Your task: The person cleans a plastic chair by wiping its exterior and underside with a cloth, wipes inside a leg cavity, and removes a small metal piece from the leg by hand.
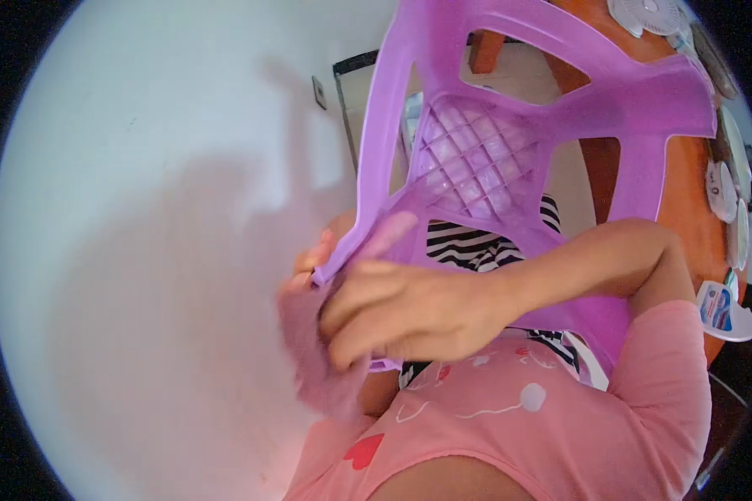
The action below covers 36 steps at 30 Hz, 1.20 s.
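A purple plastic stool [635, 104] is tipped over in front of me, its underside with the lattice of ribs facing up. My left hand [313, 260] is closed around the end of one leg at the left, partly hidden behind it. Against that same leg end, my right hand [418, 313] presses a mauve cloth [309, 363], its fingers curled over the fabric and slightly blurred. The cloth hangs down below the leg, and part of it is covered by the right hand.
A white wall [142, 250] stands close on the left, with a socket [319, 92] on it. On the right, a wooden table [689, 192] carries a small white fan [647, 15], a labelled white bottle [721, 311] and several white containers [721, 192].
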Each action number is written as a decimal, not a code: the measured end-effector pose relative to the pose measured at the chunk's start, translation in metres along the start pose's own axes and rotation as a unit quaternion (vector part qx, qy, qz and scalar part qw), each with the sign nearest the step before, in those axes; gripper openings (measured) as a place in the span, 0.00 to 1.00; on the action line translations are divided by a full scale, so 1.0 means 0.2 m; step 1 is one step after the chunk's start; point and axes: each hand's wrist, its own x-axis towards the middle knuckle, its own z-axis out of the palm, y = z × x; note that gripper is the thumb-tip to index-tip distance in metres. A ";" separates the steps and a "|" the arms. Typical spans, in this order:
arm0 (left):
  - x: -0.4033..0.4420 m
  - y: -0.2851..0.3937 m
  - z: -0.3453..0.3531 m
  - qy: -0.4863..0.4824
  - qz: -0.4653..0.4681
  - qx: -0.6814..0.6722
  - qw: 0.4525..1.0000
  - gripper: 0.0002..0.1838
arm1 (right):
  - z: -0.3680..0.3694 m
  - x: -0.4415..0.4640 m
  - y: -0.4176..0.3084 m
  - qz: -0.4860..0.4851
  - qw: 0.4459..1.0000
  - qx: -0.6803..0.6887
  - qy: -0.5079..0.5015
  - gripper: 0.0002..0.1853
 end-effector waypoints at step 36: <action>0.03 -0.04 0.08 -0.008 0.005 0.140 0.990 0.24 | -0.28 -0.82 1.23 0.413 0.887 -0.183 0.099 0.09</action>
